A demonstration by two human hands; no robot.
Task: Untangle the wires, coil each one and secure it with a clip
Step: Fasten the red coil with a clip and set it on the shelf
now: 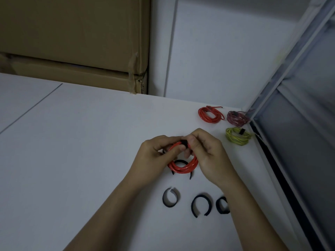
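Two bare forearms — no sleeves, no rings or watch — left grip [154,156], right grip [208,156]

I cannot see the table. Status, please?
Left hand and right hand hold red coil, wrapping black clip. Nothing blocking.

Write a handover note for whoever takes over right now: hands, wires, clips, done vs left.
Left hand and right hand: both grip the orange-red coil held above the table, pinching a black clip at its top.
Done: red coil, purple coil and yellow-green coil lie at the far right, each apparently clipped.
Spare clips: one under the held coil, three nearer.
Left: finish closing this clip, set the coil with the others.
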